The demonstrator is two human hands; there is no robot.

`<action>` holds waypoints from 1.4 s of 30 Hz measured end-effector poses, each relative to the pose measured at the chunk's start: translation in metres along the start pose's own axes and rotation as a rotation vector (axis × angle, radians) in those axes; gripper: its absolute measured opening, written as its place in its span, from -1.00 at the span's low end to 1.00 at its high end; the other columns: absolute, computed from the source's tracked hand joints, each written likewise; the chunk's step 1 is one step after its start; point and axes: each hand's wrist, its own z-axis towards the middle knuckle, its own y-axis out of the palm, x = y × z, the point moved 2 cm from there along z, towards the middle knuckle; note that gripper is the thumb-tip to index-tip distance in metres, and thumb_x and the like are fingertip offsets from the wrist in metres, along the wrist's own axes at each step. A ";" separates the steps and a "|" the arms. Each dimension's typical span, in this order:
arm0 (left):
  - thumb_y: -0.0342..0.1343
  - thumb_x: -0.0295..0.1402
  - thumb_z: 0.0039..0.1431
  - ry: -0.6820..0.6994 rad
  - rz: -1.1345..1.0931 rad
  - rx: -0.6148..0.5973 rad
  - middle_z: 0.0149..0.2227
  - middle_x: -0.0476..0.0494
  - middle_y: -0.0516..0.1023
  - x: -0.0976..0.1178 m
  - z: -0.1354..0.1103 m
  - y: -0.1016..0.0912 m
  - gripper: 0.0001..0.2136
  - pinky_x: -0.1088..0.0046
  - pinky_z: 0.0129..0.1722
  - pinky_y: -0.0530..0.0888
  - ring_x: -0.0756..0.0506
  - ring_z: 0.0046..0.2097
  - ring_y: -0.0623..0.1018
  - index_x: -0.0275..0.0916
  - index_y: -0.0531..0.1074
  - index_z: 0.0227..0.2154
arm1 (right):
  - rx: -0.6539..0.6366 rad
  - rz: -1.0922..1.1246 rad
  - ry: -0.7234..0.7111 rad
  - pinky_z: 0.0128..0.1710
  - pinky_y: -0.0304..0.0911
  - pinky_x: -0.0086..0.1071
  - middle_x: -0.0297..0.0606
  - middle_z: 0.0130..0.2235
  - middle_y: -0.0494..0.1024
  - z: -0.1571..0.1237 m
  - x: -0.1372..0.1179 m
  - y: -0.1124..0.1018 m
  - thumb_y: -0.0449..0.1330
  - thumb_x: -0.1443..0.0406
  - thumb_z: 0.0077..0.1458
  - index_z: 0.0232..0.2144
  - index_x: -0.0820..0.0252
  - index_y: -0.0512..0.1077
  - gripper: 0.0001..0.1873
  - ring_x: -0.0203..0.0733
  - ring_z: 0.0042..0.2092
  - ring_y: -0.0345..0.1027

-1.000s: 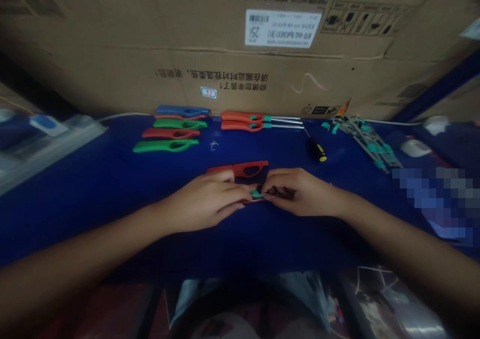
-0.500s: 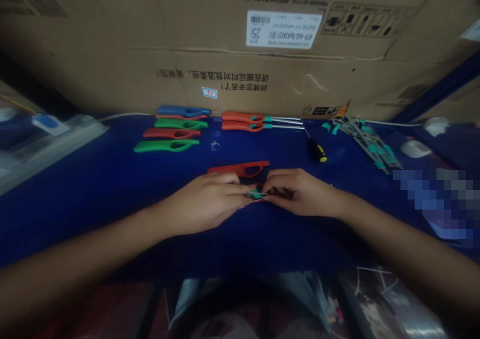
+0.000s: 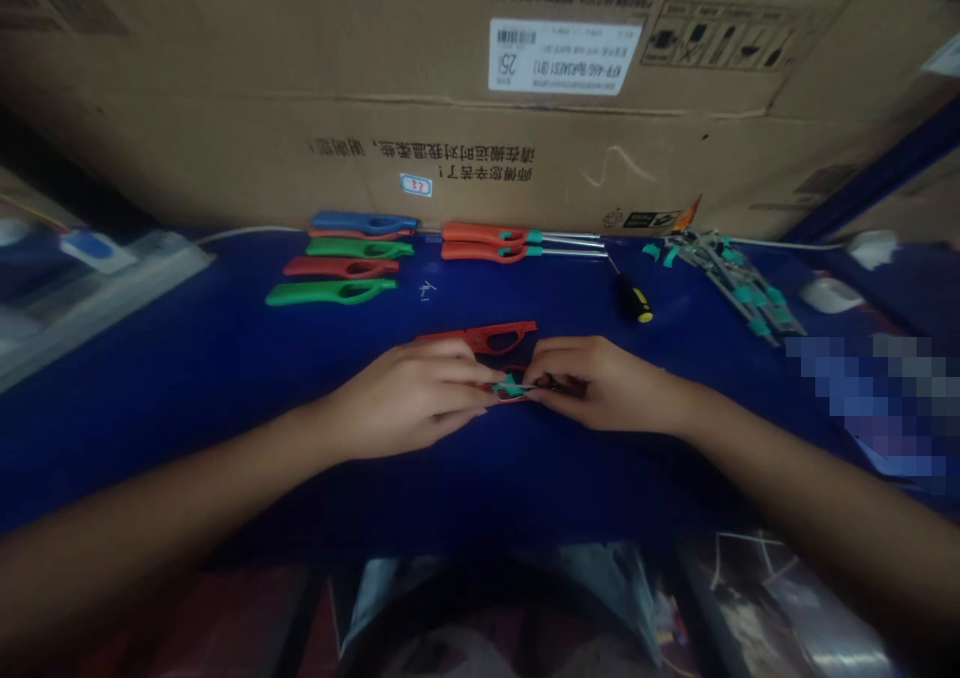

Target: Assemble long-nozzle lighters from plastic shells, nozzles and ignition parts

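Observation:
Between my two hands lies a red lighter casing half (image 3: 513, 400) with a teal trigger (image 3: 509, 385) in its opening; a thin light line crosses the trigger. My left hand (image 3: 420, 398) is closed on the casing's left part, its fingertips at the trigger. From the right, my right hand (image 3: 600, 383) pinches the casing's other end with thumb and fingers. Something dark shows inside that grip, too small to name. Just beyond my fingers rests another red casing half (image 3: 487, 338), partly hidden by my left hand.
Back left are casing pieces in blue (image 3: 360, 222), green (image 3: 322, 293) and red (image 3: 330, 266). Orange-red lighters (image 3: 480, 251) with metal tubes stand back centre, near a black-yellow screwdriver (image 3: 634, 300). Metal tubes with teal parts (image 3: 750, 288) are heaped right. A cardboard box (image 3: 262, 138) walls the back.
My left fingers have shifted slightly left, baring more of the teal trigger and the red casing around it. My right hand keeps its pinch, nearly still.

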 end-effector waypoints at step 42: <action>-0.01 -0.43 0.39 0.083 0.072 -0.054 0.05 -0.05 0.62 -0.005 -0.003 0.000 -0.71 0.32 0.12 0.50 -0.13 0.07 0.58 -0.16 0.50 0.06 | 0.478 -0.735 0.739 0.28 0.12 -0.07 0.04 0.19 0.42 -0.055 0.167 -0.095 0.05 0.45 -0.02 0.11 0.32 0.46 -0.40 0.07 0.26 0.25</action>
